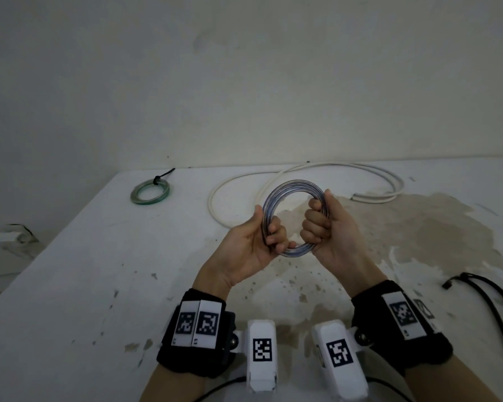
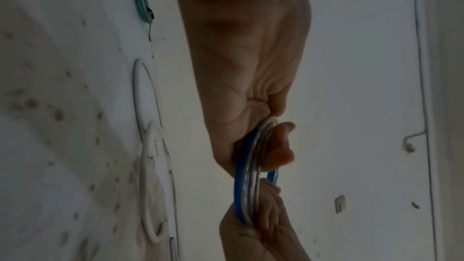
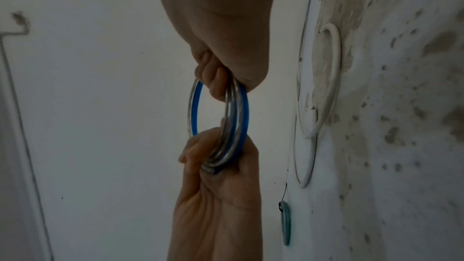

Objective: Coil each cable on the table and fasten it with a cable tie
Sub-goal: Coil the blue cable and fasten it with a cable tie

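Note:
I hold a coil of blue and clear cable [image 1: 293, 184] upright above the table, one hand on each side. My left hand [image 1: 269, 237] grips the coil's left side, fingers curled through the ring. My right hand [image 1: 317, 224] grips the right side in a fist. In the left wrist view my left hand [image 2: 266, 144] clamps the coil [image 2: 241, 186]. In the right wrist view my right hand [image 3: 218, 80] grips the coil [image 3: 242, 118] from above. No tie shows on this coil.
A green coil [image 1: 150, 191] bound with a black tie lies at the far left of the white stained table [image 1: 99, 271]. A loose white cable [image 1: 215, 198] sprawls behind my hands. Thin black strands [image 1: 491, 303] lie at the right edge.

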